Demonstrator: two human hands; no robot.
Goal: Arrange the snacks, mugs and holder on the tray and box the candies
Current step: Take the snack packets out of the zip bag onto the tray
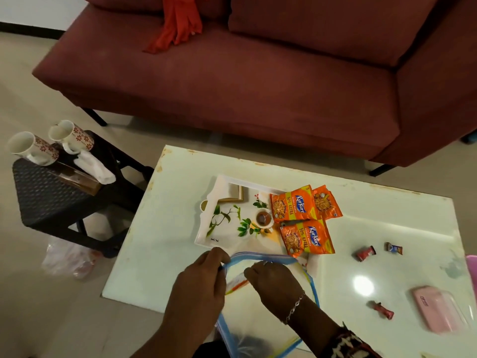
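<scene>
Two hands on zip bag (268, 316) | left grip (204, 275) pinches rim | right grip (271, 277) inside, unclear | mouth toward tray (206, 223)

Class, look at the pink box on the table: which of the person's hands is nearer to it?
Right. The right hand is inside the zip bag, left of the pink box; the left hand holds the bag's far edge.

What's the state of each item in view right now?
Clear blue-rimmed zip bag: mouth held open by left hand; right hand reaching inside.
Three orange snack packets: sealed, on tray's right end.
White leaf-print tray: flat on table.
Two floral mugs: empty, on black stool.
Pink candy box: closed.
Three wrapped candies: loose on table.
</scene>
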